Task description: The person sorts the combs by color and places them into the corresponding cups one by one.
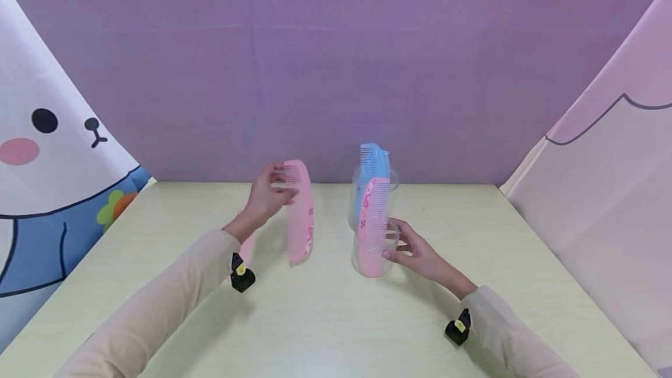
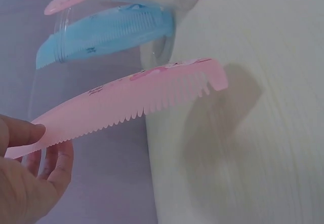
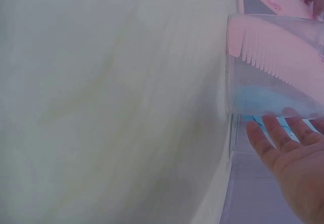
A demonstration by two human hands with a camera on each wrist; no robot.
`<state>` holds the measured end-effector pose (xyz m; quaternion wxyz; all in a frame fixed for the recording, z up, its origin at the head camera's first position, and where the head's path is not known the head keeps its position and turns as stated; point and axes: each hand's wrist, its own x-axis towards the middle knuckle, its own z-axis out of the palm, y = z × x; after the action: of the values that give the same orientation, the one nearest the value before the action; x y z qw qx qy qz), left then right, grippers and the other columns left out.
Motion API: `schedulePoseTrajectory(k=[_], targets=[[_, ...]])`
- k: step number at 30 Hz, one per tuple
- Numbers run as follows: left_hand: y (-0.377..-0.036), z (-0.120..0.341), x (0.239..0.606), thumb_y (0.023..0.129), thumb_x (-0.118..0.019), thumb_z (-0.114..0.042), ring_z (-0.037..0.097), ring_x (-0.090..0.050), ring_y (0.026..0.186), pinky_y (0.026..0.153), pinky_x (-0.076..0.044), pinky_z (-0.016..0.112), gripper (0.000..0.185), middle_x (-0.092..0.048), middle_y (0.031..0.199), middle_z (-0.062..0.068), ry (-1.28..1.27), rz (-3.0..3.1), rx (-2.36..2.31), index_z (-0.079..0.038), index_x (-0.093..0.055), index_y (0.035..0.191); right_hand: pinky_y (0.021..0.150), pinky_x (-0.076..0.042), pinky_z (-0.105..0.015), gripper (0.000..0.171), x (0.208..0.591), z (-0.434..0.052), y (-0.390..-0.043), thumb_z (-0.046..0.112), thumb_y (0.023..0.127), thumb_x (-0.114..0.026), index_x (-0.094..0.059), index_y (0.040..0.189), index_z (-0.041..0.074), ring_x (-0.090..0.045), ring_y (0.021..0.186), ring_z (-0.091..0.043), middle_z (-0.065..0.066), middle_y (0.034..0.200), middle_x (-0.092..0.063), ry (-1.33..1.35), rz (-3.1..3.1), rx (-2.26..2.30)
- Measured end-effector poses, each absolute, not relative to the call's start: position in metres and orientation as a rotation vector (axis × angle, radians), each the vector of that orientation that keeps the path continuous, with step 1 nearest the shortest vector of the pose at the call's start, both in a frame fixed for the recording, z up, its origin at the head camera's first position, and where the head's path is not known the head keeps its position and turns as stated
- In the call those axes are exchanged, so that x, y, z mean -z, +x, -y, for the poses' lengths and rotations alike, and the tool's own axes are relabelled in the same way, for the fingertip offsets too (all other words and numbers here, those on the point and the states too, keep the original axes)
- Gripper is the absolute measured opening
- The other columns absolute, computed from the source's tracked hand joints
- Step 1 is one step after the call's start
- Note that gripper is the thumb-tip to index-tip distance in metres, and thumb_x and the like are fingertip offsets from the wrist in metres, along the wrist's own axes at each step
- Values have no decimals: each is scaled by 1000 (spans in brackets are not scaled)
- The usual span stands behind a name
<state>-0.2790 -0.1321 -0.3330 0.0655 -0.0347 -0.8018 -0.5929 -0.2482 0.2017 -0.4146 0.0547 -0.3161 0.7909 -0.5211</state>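
1 pink comb (image 1: pixel 300 214) hangs pinched by left-hand fingers (image 1: pixel 280 191); right fingers (image 1: pixel 400 244), relaxed, touch the cup (image 1: pixel 374 249).

Head cam looks down at table (image 1: pixel 325 319); wrist cams close, both share cup (image 2: pixel 167 11).

Lighting: bright, even and diffuse across my table (image 1: pixel 325 319); no glare spots. Shadows: soft and faint under my forearms, plus a pale one from the pink comb (image 2: pixel 136 100) on the tabletop in the left wrist view. Focus: head view fairly sharp with wide-angle stretching towards the left and right edges. Both wrist views are soft and hazy; my right hand (image 3: pixel 293 163) is blurred at close range.
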Motion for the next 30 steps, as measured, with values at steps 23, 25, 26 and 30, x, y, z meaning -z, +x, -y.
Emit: schedulePoseTrajectory(k=[23,25,26,30], targets=[[-260,94,284,76,-61,11,17,-61,79,69,-54,20,51,-54,111,16,-357,1918,1843,0,-41,121,91,-43,-52,64,415,-201,-248,13,86,-62,-27,140,11,-43,121,-42,-18,139,-38,-971,-2404,1586],[-258,88,281,76,-61,13,16,-61,79,69,-54,20,51,-54,109,16,-382,1872,1873,1,-40,121,91,-43,-52,64,415,-201,-248,13,86,-62,-27,140,11,-43,121,-42,-18,138,-38,-971,-2407,1586],[-257,86,280,76,-61,13,17,-60,80,69,-54,20,51,-54,109,15,-394,1850,1896,1,-40,120,91,-43,-51,64,414,-201,-248,13,86,-62,-27,140,11,-43,121,-42,-17,139,-38,-971,-2408,1585],[-256,75,280,76,-62,12,16,-60,79,68,-54,21,50,-53,106,14,-447,1780,1953,1,-40,119,90,-44,-51,64,414,-201,-248,11,86,-61,-27,140,10,-43,120,-43,-19,138,-39,-989,-2410,1585]])
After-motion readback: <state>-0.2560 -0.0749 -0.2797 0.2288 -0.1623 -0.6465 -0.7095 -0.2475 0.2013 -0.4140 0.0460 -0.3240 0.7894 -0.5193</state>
